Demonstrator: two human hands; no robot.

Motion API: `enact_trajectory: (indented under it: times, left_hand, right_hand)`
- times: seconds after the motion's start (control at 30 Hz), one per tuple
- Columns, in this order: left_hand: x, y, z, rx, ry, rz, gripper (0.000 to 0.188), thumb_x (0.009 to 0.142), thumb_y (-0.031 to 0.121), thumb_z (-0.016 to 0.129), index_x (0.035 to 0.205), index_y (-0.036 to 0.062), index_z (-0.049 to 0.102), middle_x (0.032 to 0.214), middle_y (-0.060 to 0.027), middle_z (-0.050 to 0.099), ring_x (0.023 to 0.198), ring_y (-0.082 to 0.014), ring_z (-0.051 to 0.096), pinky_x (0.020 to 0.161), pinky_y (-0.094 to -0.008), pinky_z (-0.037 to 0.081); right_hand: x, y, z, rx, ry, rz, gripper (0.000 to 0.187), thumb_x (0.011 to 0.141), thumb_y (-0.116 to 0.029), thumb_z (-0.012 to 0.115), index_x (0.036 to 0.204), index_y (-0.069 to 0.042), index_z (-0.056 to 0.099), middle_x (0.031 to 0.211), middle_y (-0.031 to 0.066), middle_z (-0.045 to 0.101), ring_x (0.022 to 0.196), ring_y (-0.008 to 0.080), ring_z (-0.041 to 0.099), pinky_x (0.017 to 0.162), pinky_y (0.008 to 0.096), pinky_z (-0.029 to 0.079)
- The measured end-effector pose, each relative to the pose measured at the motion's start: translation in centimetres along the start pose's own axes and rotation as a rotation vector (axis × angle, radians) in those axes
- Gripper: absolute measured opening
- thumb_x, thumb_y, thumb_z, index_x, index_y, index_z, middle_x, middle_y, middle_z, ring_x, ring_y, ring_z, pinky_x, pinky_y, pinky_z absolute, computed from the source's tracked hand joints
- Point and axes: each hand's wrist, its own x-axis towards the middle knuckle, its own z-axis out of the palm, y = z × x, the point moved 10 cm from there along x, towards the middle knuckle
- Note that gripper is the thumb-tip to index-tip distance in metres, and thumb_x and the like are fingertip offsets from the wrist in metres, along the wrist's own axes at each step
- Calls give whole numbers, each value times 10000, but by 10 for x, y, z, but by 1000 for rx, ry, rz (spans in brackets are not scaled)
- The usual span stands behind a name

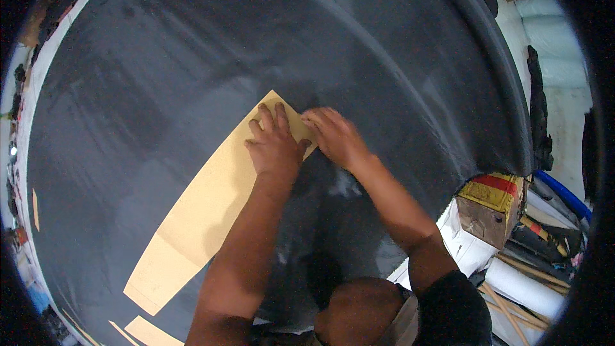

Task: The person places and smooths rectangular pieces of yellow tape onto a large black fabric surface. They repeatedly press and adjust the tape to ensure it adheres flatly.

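A long tan pattern piece (192, 211), like stiff paper or card, lies aslant on black sheet material (160, 77). My left hand (275, 141) rests on its upper end, fingers spread and pressing down, palm lowered. At the right edge of that same end is my right hand (333, 134), its fingers drawn together in a pinch against the edge. Whatever those fingers hold, if anything, is too small or hidden to make out. Both forearms come up from the lower edge, the left one covering part of the pattern piece's right side.
Another tan piece (154, 333) and thin tan strips lie at the lower left. The black sheet falls in a fold (506, 77) on the right. Beyond it stand a yellow and red box (490, 202), a white roll (522, 288), wooden sticks (503, 311) and a blue tube (564, 195).
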Motion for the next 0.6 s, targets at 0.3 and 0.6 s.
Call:
enact_trajectory:
  times: [0.3,0.6]
  left_hand:
    - [0,3,-2,10,-7,6,960,841,594,703,1583,164,270,1611,-112,250,1388,-337,371,1016,-546,493]
    - [0,2,-3,13,48,38,1008,791,600,747,1556,131,288,1594,-166,279,1369,-411,391,956,-523,545]
  right_hand:
    - [51,-23,6,-38,134,-304,194,954,-126,578,1104,-32,658,1156,136,678,1086,336,642,906,430,536]
    - [48,-22,13,-151,-63,-245,206,963,-131,557,1118,-30,648,1175,138,674,1100,327,639,940,437,523]
